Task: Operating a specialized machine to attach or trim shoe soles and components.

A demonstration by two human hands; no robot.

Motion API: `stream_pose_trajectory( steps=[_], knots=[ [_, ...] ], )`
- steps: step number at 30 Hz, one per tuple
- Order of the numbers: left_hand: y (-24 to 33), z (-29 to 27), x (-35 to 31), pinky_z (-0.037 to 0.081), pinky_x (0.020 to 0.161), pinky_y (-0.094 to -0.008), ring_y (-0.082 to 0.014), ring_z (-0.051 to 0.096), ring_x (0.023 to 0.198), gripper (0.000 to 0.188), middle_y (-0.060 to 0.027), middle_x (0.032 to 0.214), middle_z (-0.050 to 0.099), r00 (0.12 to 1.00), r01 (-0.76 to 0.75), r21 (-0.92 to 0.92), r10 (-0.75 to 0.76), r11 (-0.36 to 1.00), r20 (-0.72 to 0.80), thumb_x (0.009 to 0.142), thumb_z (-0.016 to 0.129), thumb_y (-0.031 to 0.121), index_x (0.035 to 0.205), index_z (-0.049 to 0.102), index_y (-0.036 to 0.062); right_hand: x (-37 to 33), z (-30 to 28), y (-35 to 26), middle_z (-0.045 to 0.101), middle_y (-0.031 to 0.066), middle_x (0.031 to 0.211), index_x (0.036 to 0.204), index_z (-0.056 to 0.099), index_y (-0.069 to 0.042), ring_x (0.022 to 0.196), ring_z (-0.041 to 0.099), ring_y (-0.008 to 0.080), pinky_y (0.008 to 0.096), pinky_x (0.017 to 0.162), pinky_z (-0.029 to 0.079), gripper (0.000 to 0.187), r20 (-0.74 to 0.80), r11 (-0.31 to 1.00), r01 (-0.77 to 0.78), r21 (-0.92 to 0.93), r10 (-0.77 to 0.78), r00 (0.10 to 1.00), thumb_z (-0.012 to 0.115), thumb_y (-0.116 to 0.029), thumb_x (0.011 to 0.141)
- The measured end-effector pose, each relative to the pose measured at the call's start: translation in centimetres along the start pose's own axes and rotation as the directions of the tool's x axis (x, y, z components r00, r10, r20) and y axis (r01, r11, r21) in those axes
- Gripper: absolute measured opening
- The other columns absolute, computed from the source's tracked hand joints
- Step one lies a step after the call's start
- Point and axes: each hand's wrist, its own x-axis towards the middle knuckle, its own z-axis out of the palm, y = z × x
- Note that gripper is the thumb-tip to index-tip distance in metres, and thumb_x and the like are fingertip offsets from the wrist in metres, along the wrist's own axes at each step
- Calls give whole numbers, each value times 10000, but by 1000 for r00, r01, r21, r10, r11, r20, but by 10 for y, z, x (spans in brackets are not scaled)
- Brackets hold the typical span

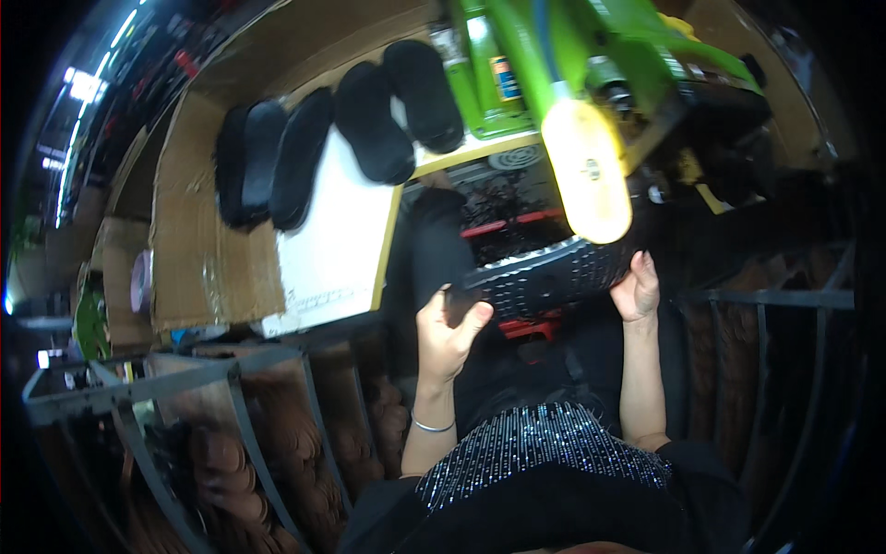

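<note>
Between my hands is a long black shoe sole [546, 280] with a studded, treaded face, held lengthwise over my lap. My left hand [445, 340] grips its left end, thumb raised along the near side. At the right end, my right hand [636, 289] pinches it with the fingertips. Just beyond the sole, a yellow rounded arm [588, 175] of a green machine [517, 55] hangs down close to it. Several black sole-shaped pieces lie to the left, among them one black piece [374, 125] on a white board [337, 235].
A cardboard box wall [198, 222] rises at the left around the board. Metal racks stand on both sides, the left rack [235, 367] holding stacks of brown soles [221, 471]. Red bars [517, 222] and dark scraps show under the machine.
</note>
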Motion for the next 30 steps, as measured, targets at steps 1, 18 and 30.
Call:
stream_pose_trajectory(
  steps=[1, 18, 30],
  knots=[
    [-1, 16, 8, 465, 719, -218, -81, 572, 784, 236, -28, 895, 640, 998, 20, 10, -20, 1000, 57, 814, 702, 54, 1015, 612, -33, 1, -6, -17, 591, 83, 1199, 1222, 526, -45, 1125, 547, 219, 391, 1005, 402, 393, -49, 998, 62, -33, -64, 997, 634, -178, 869],
    [-7, 65, 57, 490, 761, -266, -134, 613, 819, 261, -101, 915, 664, 969, -239, -24, 240, 971, 65, 771, 710, 25, 992, 621, -80, 36, 11, -56, 653, 36, 1022, 1077, 626, -69, 922, 620, 145, 282, 843, 500, 213, -235, 929, 321, -182, -358, 904, 613, -67, 864],
    [-49, -46, 38, 452, 778, -238, -104, 559, 826, 297, -40, 907, 592, 994, 102, -215, -93, 971, 51, 750, 693, -33, 1002, 541, 3, 13, 62, 14, 639, 47, 959, 1043, 592, -22, 864, 605, 127, 273, 807, 496, 247, -126, 934, 248, -257, -287, 950, 586, 34, 803]
  ],
)
